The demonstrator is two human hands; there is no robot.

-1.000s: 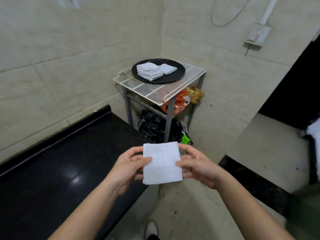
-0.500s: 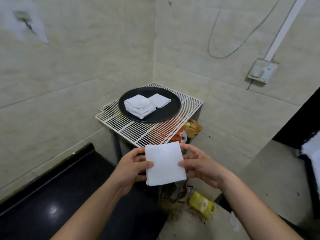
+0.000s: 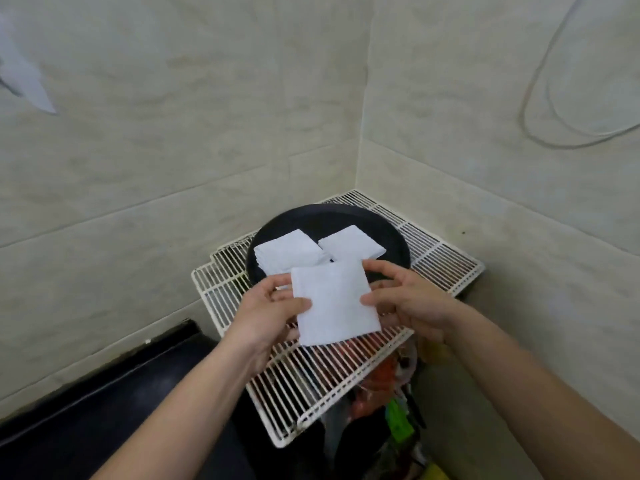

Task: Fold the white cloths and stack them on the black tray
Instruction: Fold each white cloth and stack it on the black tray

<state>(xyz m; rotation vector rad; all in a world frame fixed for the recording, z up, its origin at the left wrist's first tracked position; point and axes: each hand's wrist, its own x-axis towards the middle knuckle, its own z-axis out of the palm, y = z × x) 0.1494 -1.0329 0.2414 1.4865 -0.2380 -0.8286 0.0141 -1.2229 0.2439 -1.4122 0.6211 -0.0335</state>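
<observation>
1. Black surface (image 3: 104, 410): a dark, glossy slab in the lower left, running along the foot of the left wall.
2. Clutter of bags and packets (image 3: 388, 410): packed under the near corner of the table, partly seen through the wire. Contents cannot be made out.
3. Left hand (image 3: 270, 308): pinches the left edge of the folded cloth (image 3: 334, 301), thumb on top and fingers beneath.
4. Right hand (image 3: 412, 299): pinches the right edge of the same cloth, thumb on top, with one fingertip at its far right corner.
5. Folded cloth: a white square held flat between both hands, above the table and overlapping the near rim of the tray.
6. Table (image 3: 311, 386): a white wire-grid top set in the corner of the room.
7. Black tray (image 3: 391, 233): round, resting on the far part of the table.
8. Stack of cloths (image 3: 287, 252): folded white squares on the left of the tray.
9. Single cloth (image 3: 351, 245): folded, lying just beside the stack on its right.
10. Tiled walls (image 3: 173, 133): pale, with a looped cable (image 3: 568, 146) on the right one.
</observation>
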